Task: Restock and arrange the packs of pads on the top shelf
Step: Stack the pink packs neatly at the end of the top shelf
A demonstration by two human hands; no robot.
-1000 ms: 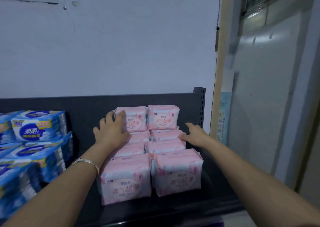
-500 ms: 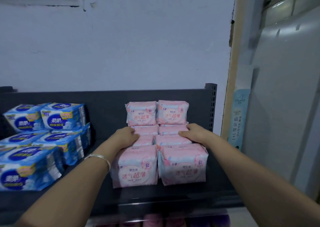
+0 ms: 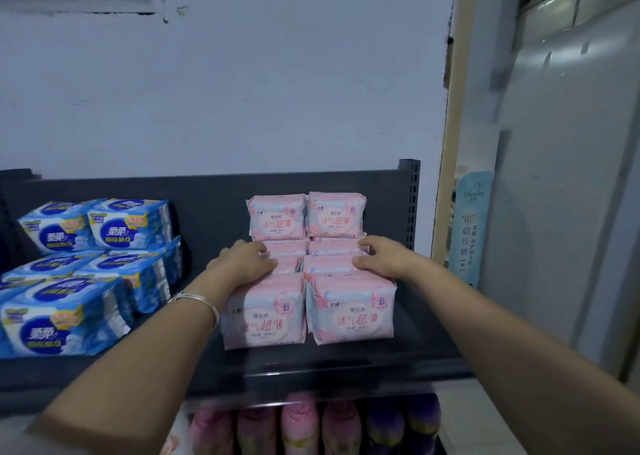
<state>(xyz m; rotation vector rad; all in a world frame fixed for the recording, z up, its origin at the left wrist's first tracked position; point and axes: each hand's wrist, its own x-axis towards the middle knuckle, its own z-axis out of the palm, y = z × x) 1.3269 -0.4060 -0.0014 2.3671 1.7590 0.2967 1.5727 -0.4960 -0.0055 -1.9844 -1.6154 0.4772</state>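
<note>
Pink packs of pads stand in two rows on the dark top shelf (image 3: 346, 368). The back pair (image 3: 306, 220) stands higher, and the front pair (image 3: 308, 312) faces me. My left hand (image 3: 242, 262) curls its fingers over the top of a middle pack (image 3: 287, 264) in the left row. My right hand (image 3: 384, 257) holds a middle pack (image 3: 329, 264) of the right row between thumb and fingers. Both hands sit on the outer sides of the rows. A silver bangle (image 3: 197, 302) is on my left wrist.
Blue packs (image 3: 86, 271) are stacked at the shelf's left, with a gap between them and the pink rows. The shelf's back panel and upright post (image 3: 410, 201) stand behind. A door frame (image 3: 450, 142) is to the right. Pink and purple bottles (image 3: 311, 423) fill the shelf below.
Both hands drew back toward me, from the rear packs to the middle ones. My left hand left the back pack and now curls over a middle pack.
</note>
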